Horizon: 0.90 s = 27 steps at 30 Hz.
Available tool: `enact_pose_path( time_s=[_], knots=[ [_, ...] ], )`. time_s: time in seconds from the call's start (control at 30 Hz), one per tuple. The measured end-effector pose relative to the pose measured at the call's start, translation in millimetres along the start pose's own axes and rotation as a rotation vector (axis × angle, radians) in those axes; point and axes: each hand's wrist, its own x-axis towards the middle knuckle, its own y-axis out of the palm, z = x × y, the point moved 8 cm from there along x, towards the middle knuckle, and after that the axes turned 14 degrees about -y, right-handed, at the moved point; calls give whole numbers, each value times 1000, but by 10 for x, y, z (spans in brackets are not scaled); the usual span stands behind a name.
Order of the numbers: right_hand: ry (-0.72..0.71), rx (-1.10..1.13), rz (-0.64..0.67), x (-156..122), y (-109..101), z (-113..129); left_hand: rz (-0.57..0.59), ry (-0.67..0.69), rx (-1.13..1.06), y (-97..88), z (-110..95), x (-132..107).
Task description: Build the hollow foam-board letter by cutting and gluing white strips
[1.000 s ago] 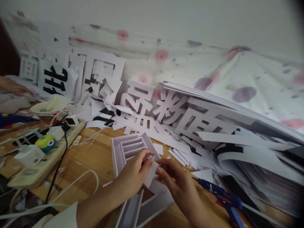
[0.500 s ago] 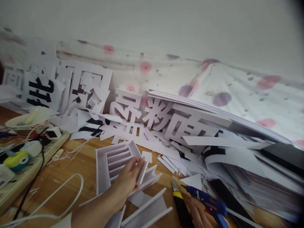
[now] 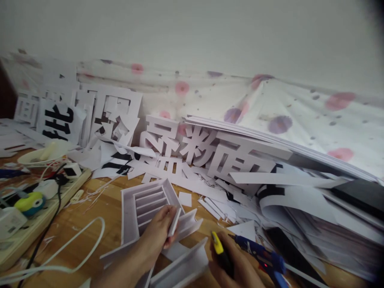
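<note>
My left hand point(image 3: 163, 226) pinches a small white foam-board strip point(image 3: 174, 223) between thumb and fingers. It is over a white foam-board letter point(image 3: 129, 216) with raised walls and several parallel ribs inside, lying on the table. Another white walled piece point(image 3: 183, 264) lies nearer to me, below the left hand. Closed around a black and yellow utility knife point(image 3: 218, 245), my right hand point(image 3: 240, 266) is at the lower edge of the view. The knife's blade does not show clearly. A blue glue gun point(image 3: 261, 254) with a red light lies just right of that hand.
Paper and board scraps point(image 3: 216, 202) litter the wooden table point(image 3: 114, 196). Finished white characters point(image 3: 198, 144) lean at the back. At left are a power strip point(image 3: 45, 218) with plugs, a white cable point(image 3: 100, 240) and a bowl point(image 3: 30, 158). Stacked sheets point(image 3: 315, 216) fill the right.
My right hand has moved from beside the utility knife onto it and gripped it. My left hand has come slightly nearer to me with the strip still held.
</note>
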Motion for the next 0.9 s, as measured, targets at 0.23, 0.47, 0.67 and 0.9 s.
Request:
enact_pose_path(
  time_s=[0.23,0.47,0.67,0.9],
  knots=[
    [-117,-265,46,451,330,218,-17,-5,-40,-45,65,41],
    [-174,-341,63,420,516,126,43,43,-69,-36,93,94],
    [-92,-373,111,452,465,105,-1,-8,-36,-67,161,122],
    [-73,-360,146,479,416,179,-68,-1,27,-90,138,126]
  ],
)
